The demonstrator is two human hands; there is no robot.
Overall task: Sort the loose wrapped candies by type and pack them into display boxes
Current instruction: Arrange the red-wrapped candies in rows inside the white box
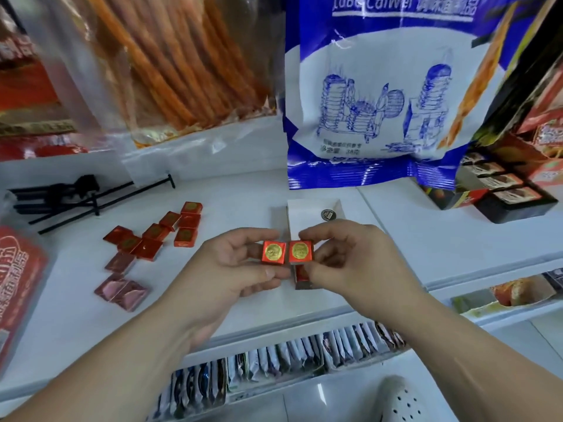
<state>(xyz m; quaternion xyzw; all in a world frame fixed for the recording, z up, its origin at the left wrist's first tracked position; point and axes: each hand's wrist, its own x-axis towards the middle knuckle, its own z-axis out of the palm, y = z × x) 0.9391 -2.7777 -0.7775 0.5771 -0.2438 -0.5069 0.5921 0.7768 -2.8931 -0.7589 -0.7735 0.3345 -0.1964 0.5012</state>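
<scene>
In the head camera, the only view you have, your left hand pinches one red, gold-sealed candy, the left candy, between thumb and curled fingers. Your right hand pinches its twin, the right candy, the same way. The two are held edge to edge between your hands with the seals facing you. I judge that you are checking that they match and squaring them into a pair before packing. Just beyond your fingertips, and running back under them, lies the white display box, with a small round dark object at its far end; I cannot tell what that is. Directly below your right thumb another red piece stands on edge, apparently at the box's near end, which suggests a row is being started there, so the pair probably belongs beside it. Well out to the left of your left hand sits the loose red pile, several candies touching or overlapping. Nearer you on that side are a few duller pinkish wrapped pieces, kept apart from the red ones, seemingly as a second type. Far beyond your left hand lie black rods; above your right hand hangs a blue and white bag. Most of the sorting looks undone, since the pile is untouched and the box seems nearly bare.
</scene>
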